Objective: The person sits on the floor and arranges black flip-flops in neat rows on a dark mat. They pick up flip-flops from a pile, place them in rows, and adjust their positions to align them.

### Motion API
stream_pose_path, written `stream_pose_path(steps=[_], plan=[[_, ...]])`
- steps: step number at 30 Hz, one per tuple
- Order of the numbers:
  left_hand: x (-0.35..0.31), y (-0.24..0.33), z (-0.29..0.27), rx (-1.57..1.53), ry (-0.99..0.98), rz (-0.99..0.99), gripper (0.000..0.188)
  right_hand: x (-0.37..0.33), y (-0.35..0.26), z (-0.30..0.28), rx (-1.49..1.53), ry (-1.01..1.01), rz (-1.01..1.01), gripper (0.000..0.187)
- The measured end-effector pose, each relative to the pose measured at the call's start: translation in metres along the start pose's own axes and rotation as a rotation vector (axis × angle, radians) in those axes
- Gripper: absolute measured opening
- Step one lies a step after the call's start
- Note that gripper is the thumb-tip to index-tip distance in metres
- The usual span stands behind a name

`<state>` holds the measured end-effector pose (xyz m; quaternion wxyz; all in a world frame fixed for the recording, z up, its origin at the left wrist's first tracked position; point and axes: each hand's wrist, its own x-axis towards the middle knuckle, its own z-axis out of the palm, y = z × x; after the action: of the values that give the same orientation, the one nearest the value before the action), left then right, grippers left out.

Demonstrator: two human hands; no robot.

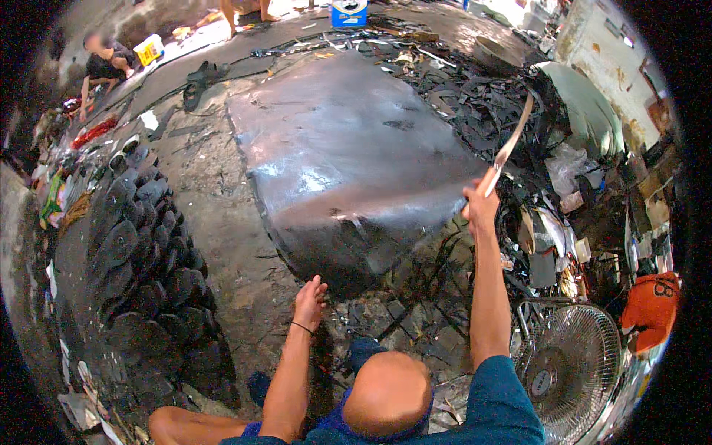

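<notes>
Nearest the camera, the person's left hand (310, 298) rests fingers spread, palm down, at the near edge of a large dark rubber sheet (348, 156) lying flat on the concrete floor (215, 193). To the right stands a floor fan (567, 367). The right hand (480, 208) is raised and closed around the handle of a long knife (512, 144), blade angled up over the sheet's right edge. Left: stacked dark sole cut-outs (137, 245). Farther right: black rubber scraps (475, 104). Far left, another person (107, 63) sits.
</notes>
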<state>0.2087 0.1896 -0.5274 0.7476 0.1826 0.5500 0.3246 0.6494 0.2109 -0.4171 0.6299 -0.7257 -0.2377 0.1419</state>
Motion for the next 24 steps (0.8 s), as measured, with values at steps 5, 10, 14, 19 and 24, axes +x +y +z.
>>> stream_pose_path(steps=[5, 10, 14, 19, 24], plan=[[-0.026, 0.012, 0.012, 0.008, 0.15, 0.068, 0.035, -0.013, -0.079, 0.017, 0.31, -0.022, -0.047, 0.042], [-0.068, 0.016, 0.015, 0.127, -0.077, 0.092, 0.033, 0.0, 0.007, -0.051, 0.132, 0.06, 0.038, 0.045], [-0.056, -0.046, 0.031, 0.275, -0.088, 0.039, 0.032, -0.073, 0.079, -0.102, -0.378, 0.114, 0.038, 0.031], [-0.059, -0.085, 0.015, -0.047, -0.098, -0.047, 0.037, -0.292, 0.016, -0.083, -0.057, -0.401, 0.483, 0.03], [-0.075, -0.095, 0.006, 0.309, -0.283, 0.04, 0.04, -0.403, 0.025, -0.125, -0.261, -0.694, 0.513, 0.04]])
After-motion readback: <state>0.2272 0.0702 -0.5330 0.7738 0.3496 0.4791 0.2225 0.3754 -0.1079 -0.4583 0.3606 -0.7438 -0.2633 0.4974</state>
